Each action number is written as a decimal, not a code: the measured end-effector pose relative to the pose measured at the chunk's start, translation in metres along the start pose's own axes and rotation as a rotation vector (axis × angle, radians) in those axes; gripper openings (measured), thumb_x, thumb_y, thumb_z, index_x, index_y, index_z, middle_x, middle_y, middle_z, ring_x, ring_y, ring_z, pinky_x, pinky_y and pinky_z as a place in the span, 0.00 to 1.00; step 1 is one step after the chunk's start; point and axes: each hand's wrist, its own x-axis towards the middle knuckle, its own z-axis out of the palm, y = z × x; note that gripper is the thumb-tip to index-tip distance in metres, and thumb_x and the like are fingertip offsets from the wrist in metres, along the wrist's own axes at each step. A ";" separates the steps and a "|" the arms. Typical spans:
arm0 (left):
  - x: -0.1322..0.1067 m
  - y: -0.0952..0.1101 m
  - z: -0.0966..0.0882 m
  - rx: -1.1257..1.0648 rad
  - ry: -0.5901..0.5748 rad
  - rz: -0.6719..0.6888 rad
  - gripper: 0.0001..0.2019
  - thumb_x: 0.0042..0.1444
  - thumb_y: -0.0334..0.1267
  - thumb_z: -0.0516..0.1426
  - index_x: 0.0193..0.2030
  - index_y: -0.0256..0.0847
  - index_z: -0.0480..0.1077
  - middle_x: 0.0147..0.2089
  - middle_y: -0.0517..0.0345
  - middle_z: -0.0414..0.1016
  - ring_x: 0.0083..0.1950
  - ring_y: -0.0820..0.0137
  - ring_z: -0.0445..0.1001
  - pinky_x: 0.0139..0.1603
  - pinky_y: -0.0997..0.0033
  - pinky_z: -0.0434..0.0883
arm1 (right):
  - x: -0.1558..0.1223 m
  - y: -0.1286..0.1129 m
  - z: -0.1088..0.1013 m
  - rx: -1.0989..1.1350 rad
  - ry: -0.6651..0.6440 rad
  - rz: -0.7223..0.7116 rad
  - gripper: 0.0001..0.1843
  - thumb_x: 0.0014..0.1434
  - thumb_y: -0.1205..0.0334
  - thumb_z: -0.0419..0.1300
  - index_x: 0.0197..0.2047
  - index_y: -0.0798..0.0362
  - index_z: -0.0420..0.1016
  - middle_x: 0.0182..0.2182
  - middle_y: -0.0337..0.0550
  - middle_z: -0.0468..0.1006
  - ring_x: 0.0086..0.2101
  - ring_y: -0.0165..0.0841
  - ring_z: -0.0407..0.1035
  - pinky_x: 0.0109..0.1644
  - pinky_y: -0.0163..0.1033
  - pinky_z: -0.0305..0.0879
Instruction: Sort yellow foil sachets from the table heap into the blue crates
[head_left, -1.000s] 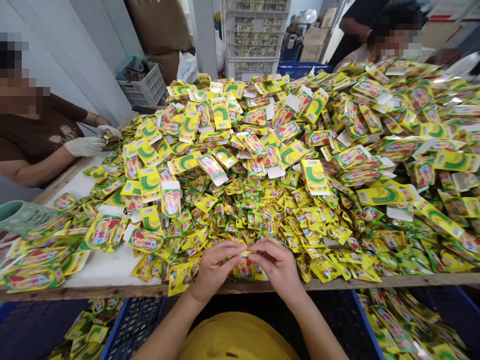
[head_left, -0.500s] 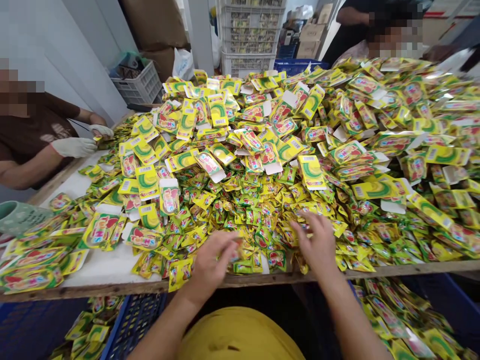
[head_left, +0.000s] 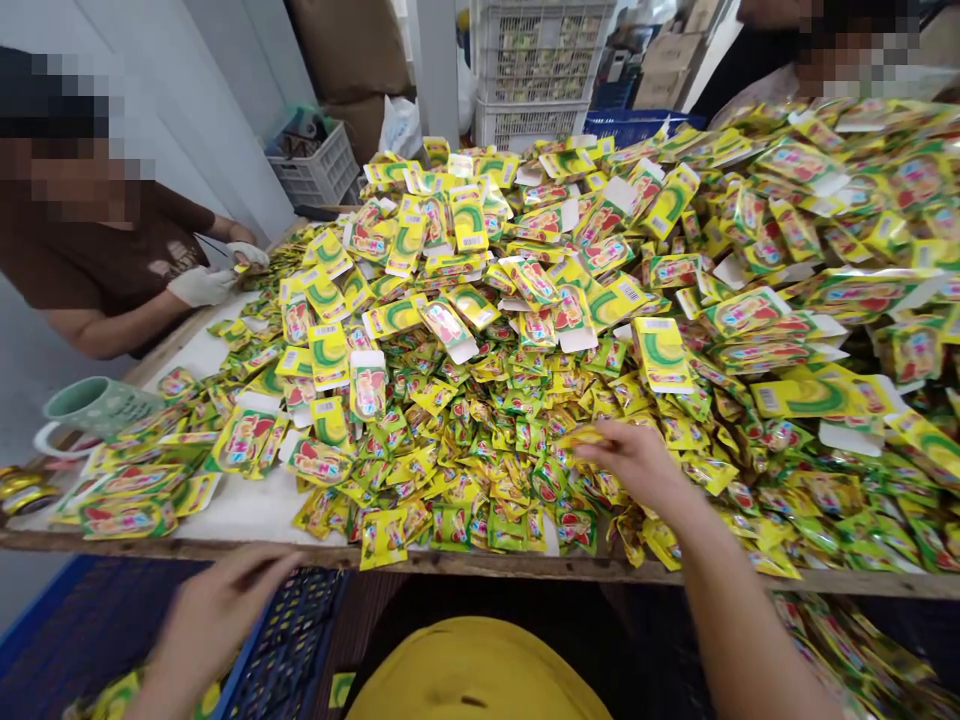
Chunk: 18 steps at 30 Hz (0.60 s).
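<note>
**Loose sachets near the desk edge could slide off**

At 7 o'clock the left hand (head_left: 214, 615) hangs below the desk edge (head_left: 225, 552), over the blue crate (head_left: 296, 625). It is blurred, so I cannot tell how far its fingers are open or whether they hold anything. If a sachet leaves it here off-centre, it may miss the crate and drop to the floor.

At 1 o'clock from there, the right hand (head_left: 637, 462) lies on the heap of sachets (head_left: 495, 480), fingers curled loosely and pointing to 9 o'clock. Its fingertips pinch one yellow sachet (head_left: 581, 436), which sits just above the heap, near the middle of the front rows. The grip looks light, at one corner only; the slick foil may slip out, or a neighbour may come up with it.

The forearm crosses the front row, where packets touch the edge at 6 o'clock. A sweep of the arm could push several over the side.

Farther off, at 12 o'clock, flat cartons (head_left: 660, 350) lie piled on the sachets; pulling from under them could bring some sliding down. At 9 o'clock a mug (head_left: 94, 408) stands by the edge, and a person's gloved hand (head_left: 201, 285) works beyond it.
</note>
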 end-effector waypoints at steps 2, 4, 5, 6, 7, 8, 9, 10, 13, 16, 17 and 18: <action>0.012 0.036 0.050 -0.094 -0.206 0.126 0.06 0.48 0.49 0.60 0.30 0.55 0.78 0.31 0.63 0.81 0.34 0.60 0.77 0.38 0.64 0.73 | 0.009 -0.011 0.038 0.288 -0.010 0.182 0.17 0.37 0.52 0.70 0.27 0.52 0.72 0.22 0.37 0.74 0.25 0.35 0.69 0.23 0.40 0.68; 0.024 0.064 0.087 -0.138 -0.266 0.204 0.06 0.51 0.41 0.59 0.33 0.52 0.78 0.35 0.58 0.79 0.36 0.60 0.76 0.39 0.65 0.72 | 0.015 -0.011 0.070 0.318 0.075 0.208 0.18 0.41 0.50 0.68 0.31 0.52 0.71 0.26 0.39 0.75 0.26 0.35 0.69 0.25 0.41 0.70; 0.029 0.074 0.097 -0.130 -0.280 0.220 0.06 0.50 0.38 0.59 0.34 0.50 0.78 0.35 0.56 0.79 0.36 0.60 0.76 0.39 0.65 0.71 | 0.017 -0.007 0.081 0.302 0.127 0.217 0.18 0.43 0.49 0.66 0.32 0.53 0.70 0.27 0.40 0.75 0.26 0.35 0.70 0.25 0.41 0.71; 0.034 0.081 0.101 -0.107 -0.304 0.228 0.06 0.49 0.35 0.60 0.32 0.48 0.78 0.34 0.55 0.79 0.36 0.60 0.76 0.38 0.66 0.70 | 0.017 -0.002 0.089 0.263 0.175 0.221 0.18 0.45 0.49 0.65 0.33 0.53 0.69 0.29 0.42 0.74 0.27 0.35 0.70 0.26 0.42 0.71; 0.041 0.086 0.102 -0.076 -0.344 0.243 0.05 0.47 0.33 0.60 0.30 0.46 0.78 0.32 0.55 0.79 0.34 0.60 0.76 0.37 0.67 0.69 | 0.017 0.002 0.094 0.220 0.222 0.230 0.18 0.46 0.49 0.64 0.34 0.53 0.68 0.30 0.44 0.74 0.27 0.36 0.70 0.26 0.43 0.71; 0.048 0.091 0.099 -0.050 -0.387 0.269 0.04 0.47 0.33 0.61 0.28 0.45 0.78 0.30 0.55 0.78 0.32 0.61 0.75 0.37 0.68 0.68 | 0.017 0.006 0.097 0.172 0.268 0.236 0.18 0.46 0.50 0.63 0.35 0.53 0.68 0.31 0.46 0.74 0.28 0.38 0.70 0.27 0.44 0.71; 0.058 0.096 0.094 -0.033 -0.420 0.310 0.04 0.48 0.34 0.61 0.27 0.45 0.78 0.28 0.56 0.78 0.31 0.62 0.75 0.36 0.69 0.67 | 0.016 0.009 0.099 0.119 0.311 0.233 0.18 0.46 0.51 0.63 0.37 0.54 0.68 0.33 0.48 0.74 0.30 0.41 0.71 0.30 0.46 0.70; 0.070 0.102 0.090 -0.027 -0.435 0.366 0.04 0.50 0.35 0.61 0.27 0.45 0.78 0.27 0.56 0.78 0.31 0.63 0.75 0.35 0.70 0.67 | 0.015 0.010 0.099 0.066 0.348 0.223 0.19 0.46 0.53 0.63 0.39 0.54 0.68 0.35 0.51 0.74 0.34 0.44 0.71 0.34 0.48 0.70; 0.119 0.130 0.083 -0.017 -0.285 0.566 0.08 0.56 0.35 0.56 0.38 0.45 0.78 0.36 0.54 0.79 0.39 0.64 0.76 0.42 0.69 0.68 | 0.012 0.007 0.098 -0.051 0.413 0.176 0.21 0.45 0.56 0.63 0.42 0.58 0.69 0.39 0.60 0.74 0.44 0.53 0.68 0.46 0.54 0.64; 0.178 0.162 0.090 0.097 -0.007 0.610 0.13 0.58 0.31 0.55 0.48 0.42 0.73 0.45 0.50 0.76 0.48 0.62 0.72 0.50 0.64 0.68 | 0.011 0.006 0.098 -0.241 0.417 0.167 0.23 0.50 0.54 0.61 0.46 0.59 0.68 0.37 0.61 0.75 0.41 0.53 0.70 0.42 0.52 0.62; 0.195 0.171 0.094 0.127 0.070 0.575 0.13 0.59 0.31 0.53 0.50 0.40 0.71 0.46 0.48 0.74 0.49 0.60 0.72 0.50 0.61 0.68 | 0.011 0.008 0.098 -0.305 0.416 0.157 0.24 0.51 0.53 0.60 0.48 0.58 0.68 0.37 0.59 0.76 0.38 0.51 0.71 0.40 0.49 0.63; 0.210 0.178 0.098 0.149 0.127 0.532 0.14 0.60 0.32 0.52 0.52 0.38 0.69 0.47 0.45 0.73 0.50 0.58 0.71 0.50 0.58 0.68 | 0.011 0.011 0.099 -0.348 0.416 0.140 0.25 0.51 0.53 0.60 0.49 0.57 0.67 0.35 0.56 0.76 0.36 0.48 0.71 0.38 0.47 0.63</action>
